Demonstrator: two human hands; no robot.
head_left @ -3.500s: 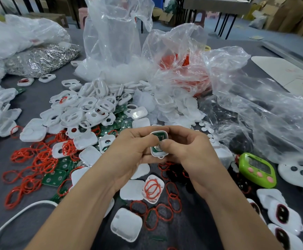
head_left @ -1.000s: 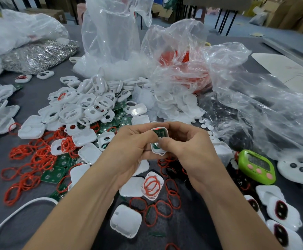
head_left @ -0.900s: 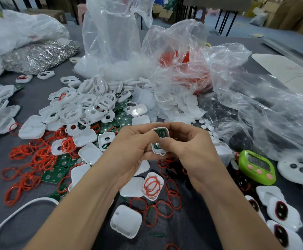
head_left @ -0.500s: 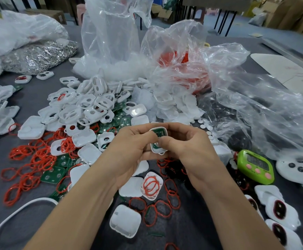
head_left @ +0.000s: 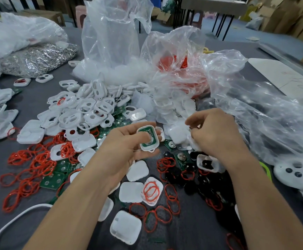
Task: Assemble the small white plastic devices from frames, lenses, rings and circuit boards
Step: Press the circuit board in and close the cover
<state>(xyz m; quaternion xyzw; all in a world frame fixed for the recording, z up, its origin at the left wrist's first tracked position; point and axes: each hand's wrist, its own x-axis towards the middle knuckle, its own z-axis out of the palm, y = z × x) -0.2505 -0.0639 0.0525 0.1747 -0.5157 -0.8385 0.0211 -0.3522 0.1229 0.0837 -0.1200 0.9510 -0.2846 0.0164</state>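
Grey table point(head_left: 30, 109), parts-strewn: left hand point(head_left: 127, 147) pinches white frame point(head_left: 148, 138) with green circuit board point(head_left: 145, 131) seated inside; right hand point(head_left: 217, 134), just right of frame, curled into loose lens pile point(head_left: 176, 134), hold indiscernible; likely risk: one-handed grip tilts, board may slip out.

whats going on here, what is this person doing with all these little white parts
A person is assembling small devices by hand. The left hand holds a white frame with a green circuit board seated in it. The right hand is at the pile of small white pieces beside it, fingers curled; whether it has picked one up is unclear. Loose red rings and more frames lie across the table.
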